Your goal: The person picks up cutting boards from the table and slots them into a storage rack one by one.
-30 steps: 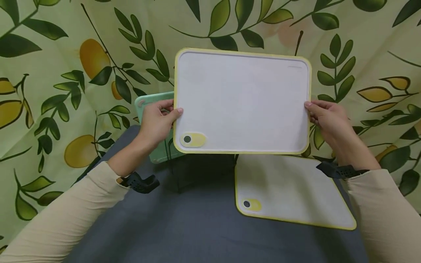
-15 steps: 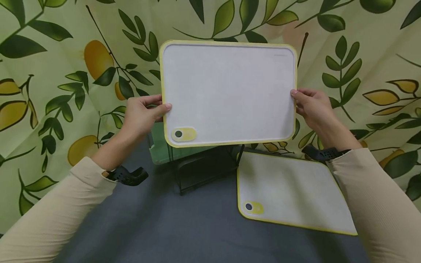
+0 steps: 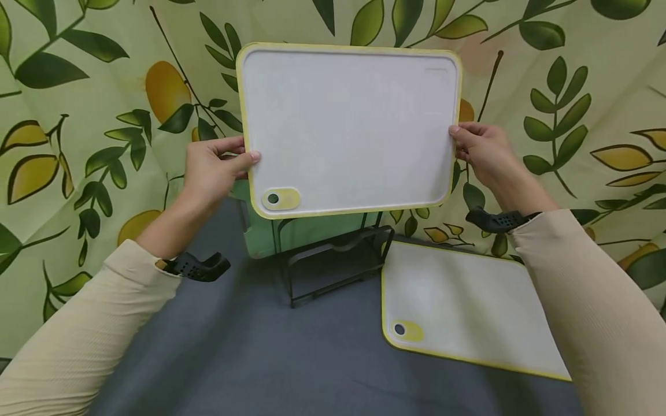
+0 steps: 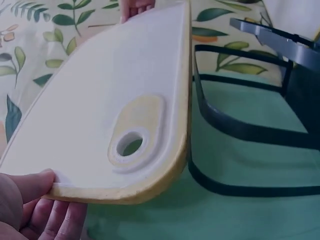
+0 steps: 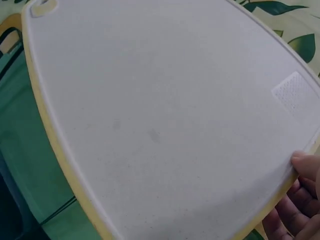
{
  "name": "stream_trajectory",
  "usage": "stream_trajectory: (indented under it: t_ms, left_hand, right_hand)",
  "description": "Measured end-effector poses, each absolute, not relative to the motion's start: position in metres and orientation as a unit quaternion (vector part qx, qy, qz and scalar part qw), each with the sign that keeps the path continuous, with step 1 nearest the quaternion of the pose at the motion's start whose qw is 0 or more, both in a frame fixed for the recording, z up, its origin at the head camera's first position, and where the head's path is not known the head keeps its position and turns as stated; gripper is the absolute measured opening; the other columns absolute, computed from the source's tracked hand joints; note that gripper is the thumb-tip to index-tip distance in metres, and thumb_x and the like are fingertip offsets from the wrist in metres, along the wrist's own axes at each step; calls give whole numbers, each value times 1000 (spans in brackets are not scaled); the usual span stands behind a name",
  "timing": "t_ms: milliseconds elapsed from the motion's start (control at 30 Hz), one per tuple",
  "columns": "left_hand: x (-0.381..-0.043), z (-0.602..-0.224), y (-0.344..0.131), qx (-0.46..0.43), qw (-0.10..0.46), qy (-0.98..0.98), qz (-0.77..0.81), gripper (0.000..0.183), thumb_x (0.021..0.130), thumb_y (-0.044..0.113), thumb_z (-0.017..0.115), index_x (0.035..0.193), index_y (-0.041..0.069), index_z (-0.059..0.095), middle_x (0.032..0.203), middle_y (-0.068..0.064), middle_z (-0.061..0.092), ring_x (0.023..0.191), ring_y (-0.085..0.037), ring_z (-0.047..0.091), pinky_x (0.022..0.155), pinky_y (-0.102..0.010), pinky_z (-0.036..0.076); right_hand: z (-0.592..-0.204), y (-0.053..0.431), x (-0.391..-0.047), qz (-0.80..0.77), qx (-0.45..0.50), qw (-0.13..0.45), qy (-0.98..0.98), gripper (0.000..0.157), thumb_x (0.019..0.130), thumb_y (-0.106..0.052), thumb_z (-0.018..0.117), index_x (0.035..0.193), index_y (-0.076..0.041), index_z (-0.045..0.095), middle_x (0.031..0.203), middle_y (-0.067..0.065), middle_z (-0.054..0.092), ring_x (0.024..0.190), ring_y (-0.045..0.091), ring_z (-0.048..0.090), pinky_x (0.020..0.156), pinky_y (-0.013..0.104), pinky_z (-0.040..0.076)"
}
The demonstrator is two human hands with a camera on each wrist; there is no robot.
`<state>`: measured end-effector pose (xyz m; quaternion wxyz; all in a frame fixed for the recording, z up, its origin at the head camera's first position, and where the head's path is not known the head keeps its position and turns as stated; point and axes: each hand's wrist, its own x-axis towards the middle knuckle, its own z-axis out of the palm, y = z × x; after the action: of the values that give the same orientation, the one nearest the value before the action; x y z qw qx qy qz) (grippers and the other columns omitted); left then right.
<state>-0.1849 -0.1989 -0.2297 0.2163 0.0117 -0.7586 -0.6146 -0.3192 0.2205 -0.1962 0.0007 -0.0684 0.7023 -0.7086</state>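
Observation:
A white cutting board with a yellow rim is held up by both hands above the dark rack. My left hand pinches its left edge, thumb on the white face and fingers behind. On the opposite edge my right hand grips the same way. An oval yellow patch with a hole marks the board's lower left corner. In the right wrist view a small textured patch shows on the face near the right thumb. The board's back is hidden.
A black wire rack stands below the raised board, with a green board behind it. Another yellow-rimmed cutting board lies on the grey-blue tabletop at the right. A leaf-patterned curtain hangs behind.
Both hands have raised the cutting board and carried it to the left. More of the black rack and of the green board's lower part shows beneath it.

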Motion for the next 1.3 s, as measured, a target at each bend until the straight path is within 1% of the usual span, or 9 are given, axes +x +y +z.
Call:
stream_trajectory:
  t_ms: [200,400,467,533,700,767,833,1033,1300]
  left_hand:
    - [-185,-229,-208,13,250,-749,-613,42,89,6,76,129,-1,67,89,6,63,76,-4,65,66,-18,59]
    - [-184,-226,-214,8,275,-723,-634,42,86,1,77,127,-6,67,85,6,65,74,-4,65,64,-18,58]
    - [-184,-226,-216,8,284,-713,-642,42,85,-1,77,126,-7,67,83,6,65,73,-4,65,63,-17,58]
    - [-183,-227,-219,7,291,-708,-643,42,84,-2,77,125,-8,67,82,5,65,72,-4,65,62,-17,58]
    - [-185,-228,-221,10,306,-712,-632,42,83,-2,78,123,-7,69,79,8,68,68,-3,66,60,-16,56]
    - [-185,-229,-220,10,312,-719,-621,41,83,-1,78,123,-6,69,79,10,68,67,-2,66,59,-15,56]
    - [-186,-230,-219,9,316,-727,-610,40,84,-1,78,123,-6,70,79,11,68,66,-1,66,60,-15,56]
    - [-183,-237,-219,22,316,-745,-587,38,85,1,77,123,-3,71,79,14,68,67,-1,65,62,-14,56]
    - [-180,-248,-222,30,314,-732,-603,39,84,0,78,122,-5,70,78,14,70,67,1,68,62,-15,56]
  right_hand:
    - [-191,206,-332,-710,-68,11,701,14,93,-22,73,102,-12,70,96,-1,63,81,11,56,67,19,49]
    - [-190,190,-343,-682,-60,6,729,39,96,-26,67,129,-4,62,105,-2,59,91,12,52,71,19,50]
    - [-188,185,-345,-673,-60,4,737,43,97,-27,66,133,-4,59,106,-3,59,93,12,53,72,19,50]
    - [-188,180,-347,-677,-62,-1,733,38,97,-26,65,128,-5,62,106,-3,60,94,13,54,72,19,51]
    - [-192,175,-352,-716,-83,-22,693,13,97,-19,66,106,-9,68,97,-2,61,89,13,52,69,21,50]
    - [-195,175,-354,-728,-91,-30,679,8,97,-17,66,101,-10,68,94,-3,61,87,13,52,69,22,49]
    - [-199,174,-356,-730,-90,-35,677,7,97,-17,66,99,-11,69,93,-3,60,87,12,51,71,23,48]
    - [-209,171,-361,-717,-85,-40,690,8,98,-20,66,101,-12,67,94,-4,60,88,12,51,78,24,47]
    - [-219,167,-361,-712,-82,-36,697,8,98,-21,67,100,-13,68,92,-4,61,84,12,53,78,23,48]
